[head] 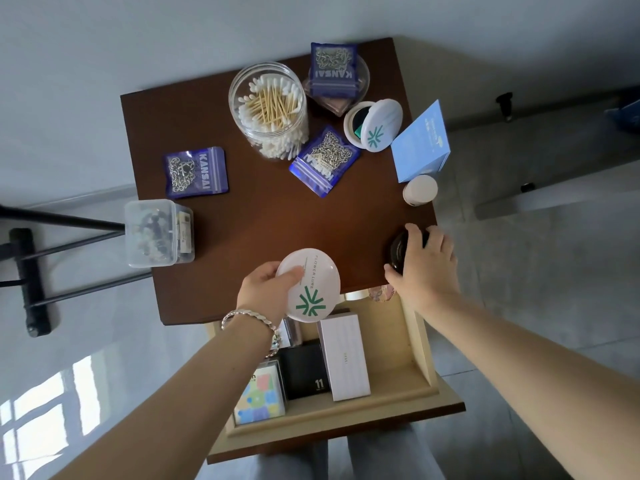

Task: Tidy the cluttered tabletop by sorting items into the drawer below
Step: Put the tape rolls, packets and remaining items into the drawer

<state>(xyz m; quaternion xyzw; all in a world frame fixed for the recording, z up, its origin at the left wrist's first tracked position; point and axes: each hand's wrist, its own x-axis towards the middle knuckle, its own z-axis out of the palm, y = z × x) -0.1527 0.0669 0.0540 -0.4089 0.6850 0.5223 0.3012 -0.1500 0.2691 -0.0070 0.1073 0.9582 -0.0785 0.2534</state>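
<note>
Pink plastic, round, with a green star logo: that compact is clasped in the fingers of my left hand over the near edge of the brown wooden table, the open pale wooden drawer just below them. My right hand curls its fingers round a squat black jar at the table's corner. My worry is the jar: lifted carelessly, it could slip past the drawer's wall. The pale and black boxes under my left fingers leave little room.
</note>
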